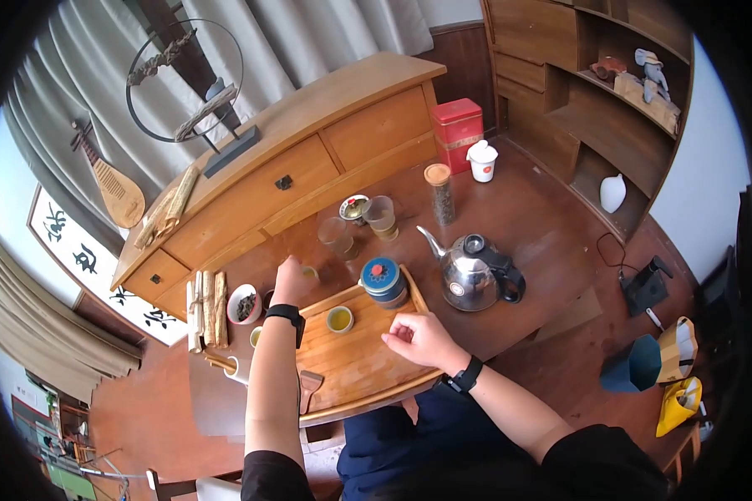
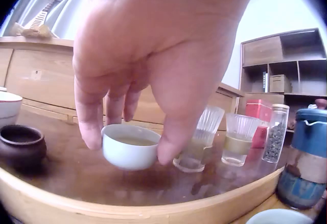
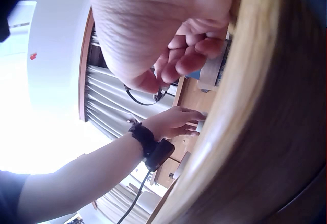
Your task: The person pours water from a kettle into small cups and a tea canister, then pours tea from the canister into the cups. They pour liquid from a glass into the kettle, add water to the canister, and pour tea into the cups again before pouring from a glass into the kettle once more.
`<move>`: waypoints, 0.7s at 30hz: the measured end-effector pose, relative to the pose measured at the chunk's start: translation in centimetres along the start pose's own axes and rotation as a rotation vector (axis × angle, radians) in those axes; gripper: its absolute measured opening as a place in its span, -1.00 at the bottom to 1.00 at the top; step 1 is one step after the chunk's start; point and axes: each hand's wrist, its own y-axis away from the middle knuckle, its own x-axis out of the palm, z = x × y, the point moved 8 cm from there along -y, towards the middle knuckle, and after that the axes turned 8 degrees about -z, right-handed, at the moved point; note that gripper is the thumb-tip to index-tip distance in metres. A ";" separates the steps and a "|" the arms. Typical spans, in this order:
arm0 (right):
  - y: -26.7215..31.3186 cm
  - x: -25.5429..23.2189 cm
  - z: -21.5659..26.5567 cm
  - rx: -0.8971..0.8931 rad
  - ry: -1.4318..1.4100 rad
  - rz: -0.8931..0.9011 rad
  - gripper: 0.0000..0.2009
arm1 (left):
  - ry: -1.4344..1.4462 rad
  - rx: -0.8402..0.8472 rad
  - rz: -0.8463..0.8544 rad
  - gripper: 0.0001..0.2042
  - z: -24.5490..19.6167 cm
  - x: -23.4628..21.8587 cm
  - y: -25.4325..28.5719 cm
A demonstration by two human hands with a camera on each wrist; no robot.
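1. One left hand (image 2: 153,50) reaches down over one white cup (image 2: 131,155), palm toward the wrist camera; thumb on one side and fingers on the other grip it near the rim; the cup is upright, with pale liquid inside, just beyond the rim of one wooden tray (image 1: 351,367); whether its base touches the table (image 1: 526,242) cannot be told.
2. The left forearm stretches forward past the tray's left side, a black band at the wrist.
3. One right hand (image 1: 422,340) is by the tray's right side, fingers loosely curled, holding nothing; its forearm slants in from the lower right, also banded in black.
4. Two more small cups show: one tea cup (image 1: 339,319) with yellow-green liquid on the tray; one partly hidden cup (image 1: 256,336) left of the left forearm.
5. One blue-lidded pot (image 1: 383,282) with a red knob stands at the tray's far right; one steel kettle (image 1: 470,275) stands beyond it to the right.
6. Two clear glasses (image 2: 240,140) stand beyond the tray; one cork-topped jar (image 1: 443,196), one red tin (image 1: 457,134) and one white lidded cup (image 1: 481,162) stand farther back.
7. One bowl of dark pieces (image 1: 243,305) and one small dark pot (image 2: 21,146) are left of the gripped cup.
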 end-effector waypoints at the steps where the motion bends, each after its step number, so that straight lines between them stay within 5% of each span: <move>1: 0.0 0.0 0.1 0.005 0.003 0.002 -0.78 | 0.023 -0.004 -0.017 -0.40 0.1 0.2 0.3; 10: -0.1 0.3 -0.2 -0.002 -0.008 0.014 -0.78 | 0.073 -0.063 -0.020 -0.33 2.4 2.3 0.8; 18: 0.0 0.5 -0.3 0.017 0.016 0.028 -0.79 | 0.094 0.147 -0.044 -0.45 -3.1 -1.5 2.7; 21: -0.1 0.5 -0.3 0.005 0.030 0.019 -0.78 | 0.154 0.127 0.232 -0.41 -5.6 -2.0 6.0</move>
